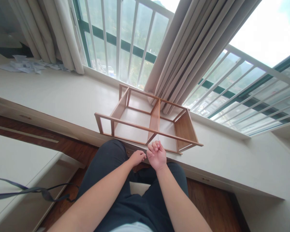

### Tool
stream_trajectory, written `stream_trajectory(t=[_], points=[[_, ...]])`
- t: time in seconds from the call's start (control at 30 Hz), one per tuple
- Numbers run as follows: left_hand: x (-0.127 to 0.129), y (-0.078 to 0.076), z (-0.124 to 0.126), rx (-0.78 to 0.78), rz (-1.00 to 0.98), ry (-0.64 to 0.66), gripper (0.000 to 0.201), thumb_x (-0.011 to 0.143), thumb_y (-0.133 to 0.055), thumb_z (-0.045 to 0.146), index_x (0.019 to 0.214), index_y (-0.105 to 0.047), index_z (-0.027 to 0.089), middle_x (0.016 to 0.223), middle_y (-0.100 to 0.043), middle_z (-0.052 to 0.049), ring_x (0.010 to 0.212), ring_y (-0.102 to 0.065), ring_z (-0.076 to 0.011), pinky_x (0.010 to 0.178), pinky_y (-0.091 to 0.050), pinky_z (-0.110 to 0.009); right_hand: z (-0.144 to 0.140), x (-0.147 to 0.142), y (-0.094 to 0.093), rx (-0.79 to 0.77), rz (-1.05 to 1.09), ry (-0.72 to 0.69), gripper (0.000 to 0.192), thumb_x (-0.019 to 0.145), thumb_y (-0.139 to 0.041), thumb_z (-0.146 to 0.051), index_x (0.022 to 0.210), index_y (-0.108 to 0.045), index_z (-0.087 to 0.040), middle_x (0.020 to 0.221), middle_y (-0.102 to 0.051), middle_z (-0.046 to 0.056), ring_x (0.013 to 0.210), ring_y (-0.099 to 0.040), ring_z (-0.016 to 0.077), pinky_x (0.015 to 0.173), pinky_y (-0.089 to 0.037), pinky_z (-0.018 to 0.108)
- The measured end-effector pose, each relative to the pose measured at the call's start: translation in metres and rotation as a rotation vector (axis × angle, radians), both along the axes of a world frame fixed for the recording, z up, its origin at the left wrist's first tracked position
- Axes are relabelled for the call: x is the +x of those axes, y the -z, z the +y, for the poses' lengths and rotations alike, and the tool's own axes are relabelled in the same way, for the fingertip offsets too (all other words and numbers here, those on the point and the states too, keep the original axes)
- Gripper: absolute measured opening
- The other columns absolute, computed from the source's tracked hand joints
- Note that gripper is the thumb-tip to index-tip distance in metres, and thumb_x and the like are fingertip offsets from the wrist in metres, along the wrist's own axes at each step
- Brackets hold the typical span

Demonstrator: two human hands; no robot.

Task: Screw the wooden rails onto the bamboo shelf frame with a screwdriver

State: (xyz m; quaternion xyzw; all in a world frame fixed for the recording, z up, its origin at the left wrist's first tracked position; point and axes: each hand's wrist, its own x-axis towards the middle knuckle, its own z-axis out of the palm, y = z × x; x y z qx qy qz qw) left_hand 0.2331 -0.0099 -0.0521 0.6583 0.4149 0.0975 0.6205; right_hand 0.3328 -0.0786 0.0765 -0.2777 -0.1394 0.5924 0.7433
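Note:
A wooden shelf frame (145, 124) lies on its side on the white window ledge (62, 96), its open bays facing up. My left hand (137, 157) is curled just below the frame's near rail, fingertips pinched together; whether something small sits in them I cannot tell. My right hand (156, 155) is beside it, fingers curled in a loose fist, palm turned toward me. The two hands almost touch. Neither hand is on the frame. My knees in dark trousers (125, 193) are below them.
Grey curtains (198, 48) hang behind the frame and at the left (50, 32). White window bars (125, 38) run behind the ledge. Torn paper scraps (26, 65) lie at the far left of the ledge. A dark strap (33, 190) crosses a white surface at lower left.

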Motion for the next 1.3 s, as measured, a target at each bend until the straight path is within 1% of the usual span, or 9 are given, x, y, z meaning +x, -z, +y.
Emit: stream_trajectory(t=[0.27,0.4,0.57,0.8,0.97,1.07,1.13,1.2,1.3], points=[[0.0,0.001,-0.001,-0.002,-0.011,-0.014,0.038,0.08,-0.056,0.049,0.071,-0.069,0.015,0.062,-0.063,-0.003,0.055,-0.054,-0.0144,0.056,-0.041,-0.025,-0.001,0.0,-0.001,-0.064,-0.071,0.041,0.037,0.099,-0.048,-0.033,0.068,-0.032,-0.024,0.062,-0.018,-0.006,0.053,-0.016,0.0143,0.041,-0.025,0.02],[0.0,0.002,0.0,0.009,-0.003,-0.013,0.036,0.079,-0.058,0.048,0.072,-0.07,0.014,0.063,-0.064,-0.003,0.054,-0.054,-0.0144,0.056,-0.041,-0.025,0.0,0.0,0.001,-0.035,-0.032,0.039,0.037,0.098,-0.049,-0.033,0.067,-0.032,-0.024,0.062,-0.017,-0.006,0.053,-0.015,0.0144,0.042,-0.025,0.02],[0.0,0.001,0.0,0.023,-0.008,-0.011,0.033,0.08,-0.056,0.042,0.071,-0.07,0.014,0.062,-0.064,-0.004,0.057,-0.056,-0.0157,0.058,-0.042,-0.026,0.0,-0.003,0.004,-0.002,0.005,0.026,0.036,0.098,-0.049,-0.03,0.068,-0.033,-0.023,0.063,-0.016,-0.006,0.054,-0.016,0.014,0.042,-0.025,0.018],[0.0,0.001,0.001,0.033,-0.008,0.004,0.025,0.079,-0.053,0.032,0.072,-0.071,0.015,0.062,-0.064,-0.002,0.056,-0.054,-0.0146,0.057,-0.041,-0.026,-0.002,-0.009,0.003,-0.062,-0.115,0.03,0.039,0.097,-0.051,-0.037,0.067,-0.031,-0.023,0.06,-0.022,-0.006,0.052,-0.019,0.0126,0.04,-0.024,0.019],[0.003,0.007,0.0,-0.007,0.032,-0.029,0.023,0.079,-0.053,0.03,0.074,-0.07,0.015,0.064,-0.065,-0.003,0.053,-0.053,-0.013,0.054,-0.039,-0.024,0.001,-0.001,0.009,-0.171,-0.443,0.142,0.043,0.09,-0.059,-0.047,0.065,-0.033,-0.024,0.054,-0.03,-0.008,0.046,-0.022,0.01,0.041,-0.023,0.022],[0.003,0.009,0.0,-0.004,0.037,-0.024,0.023,0.081,-0.053,0.03,0.074,-0.07,0.015,0.065,-0.065,-0.003,0.052,-0.052,-0.0124,0.053,-0.039,-0.024,0.002,0.008,0.011,-0.297,-0.808,0.278,0.045,0.09,-0.055,-0.052,0.063,-0.032,-0.024,0.051,-0.028,-0.009,0.045,-0.022,0.0094,0.043,-0.02,0.024],[0.003,0.009,-0.001,-0.007,0.04,-0.02,0.023,0.081,-0.053,0.03,0.074,-0.07,0.015,0.065,-0.065,-0.002,0.052,-0.052,-0.0123,0.053,-0.039,-0.024,0.0,0.014,0.009,-0.358,-1.106,0.345,0.044,0.092,-0.05,-0.05,0.062,-0.032,-0.024,0.052,-0.027,-0.008,0.048,-0.025,0.01,0.048,-0.023,0.025],[0.003,0.008,-0.001,-0.011,0.039,-0.02,0.023,0.082,-0.053,0.029,0.074,-0.069,0.015,0.064,-0.065,-0.002,0.052,-0.052,-0.0124,0.054,-0.04,-0.024,-0.001,0.019,0.004,-0.375,-1.357,0.364,0.042,0.094,-0.046,-0.047,0.062,-0.033,-0.023,0.055,-0.028,-0.008,0.053,-0.029,0.0108,0.053,-0.025,0.026],[0.003,0.007,0.0,-0.009,0.037,-0.02,0.023,0.082,-0.052,0.028,0.073,-0.069,0.015,0.064,-0.065,-0.002,0.052,-0.052,-0.0123,0.053,-0.04,-0.024,-0.002,0.022,-0.002,-0.392,-1.542,0.336,0.04,0.095,-0.043,-0.041,0.062,-0.032,-0.022,0.057,-0.028,-0.007,0.056,-0.03,0.0114,0.057,-0.025,0.028]])
